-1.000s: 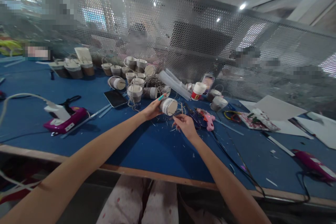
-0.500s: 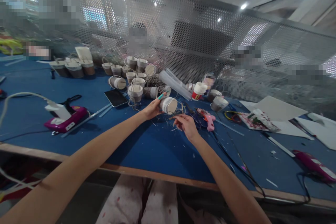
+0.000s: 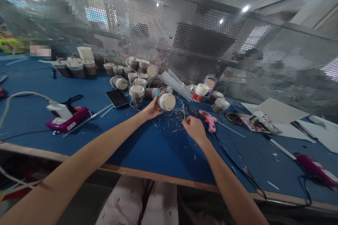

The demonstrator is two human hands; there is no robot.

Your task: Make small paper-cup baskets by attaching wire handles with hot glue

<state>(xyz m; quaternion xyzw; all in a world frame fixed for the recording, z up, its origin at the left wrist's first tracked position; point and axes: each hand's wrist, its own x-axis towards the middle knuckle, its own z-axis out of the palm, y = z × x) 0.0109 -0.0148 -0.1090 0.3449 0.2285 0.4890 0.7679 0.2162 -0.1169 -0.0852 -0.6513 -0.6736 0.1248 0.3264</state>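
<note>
My left hand point(image 3: 151, 109) is wrapped around a small cup point(image 3: 166, 102), tilted on its side. The cup has a white band, and its pale round end faces right. Just right of it, my right hand point(image 3: 194, 128) is closed in a pinch on a thin beige strand of twine point(image 3: 184, 111) that rises from the fingertips. Whether the strand joins the cup cannot be made out. Loose fibre scraps point(image 3: 171, 121) lie on the table below the cup. A pink glue gun point(image 3: 210, 122) rests close to my right hand.
Several similar cups with twine handles point(image 3: 136, 93) cluster behind on the blue table point(image 3: 148, 158). A phone point(image 3: 117, 98) and a purple power strip point(image 3: 67, 119) lie left. Clear glue sticks point(image 3: 176, 85), a red-and-white cup point(image 3: 200, 93) and white sheets point(image 3: 281, 107) are behind and right.
My right hand has drawn away from the cup to the right, its fingers closing into a pinch on the strand. The cup in my left hand has shifted slightly left and up.
</note>
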